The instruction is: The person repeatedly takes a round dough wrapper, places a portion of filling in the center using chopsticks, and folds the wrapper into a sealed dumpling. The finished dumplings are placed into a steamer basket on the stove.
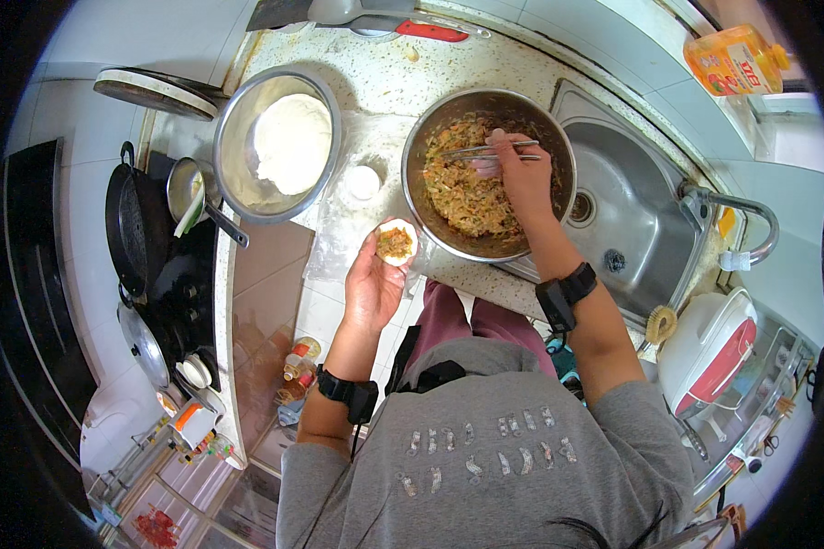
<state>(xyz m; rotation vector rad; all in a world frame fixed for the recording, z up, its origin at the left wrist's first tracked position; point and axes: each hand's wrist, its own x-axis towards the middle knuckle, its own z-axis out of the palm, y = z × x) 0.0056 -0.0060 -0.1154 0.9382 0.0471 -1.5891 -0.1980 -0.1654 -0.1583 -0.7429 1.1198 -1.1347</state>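
Observation:
My left hand [378, 285] holds a round dough wrapper [397, 241] with a mound of chopped filling on it, in front of the counter edge. My right hand [518, 171] grips a pair of metal chopsticks [481, 152], their tips over the chopped filling [463, 202] in a large steel bowl [412, 206]. Left of this bowl, a second steel bowl [223, 185] holds a large piece of white dough [295, 144]. A small white round piece [362, 182] lies between the bowls on a clear plastic sheet [336, 233].
A steel sink [632, 178] with a faucet [762, 213] adjoins the filling bowl on the right. A red-handled knife [432, 30] lies at the back. To the left are a small pan [182, 185] and a black wok [127, 226]; a white-and-red appliance [707, 350] stands at right.

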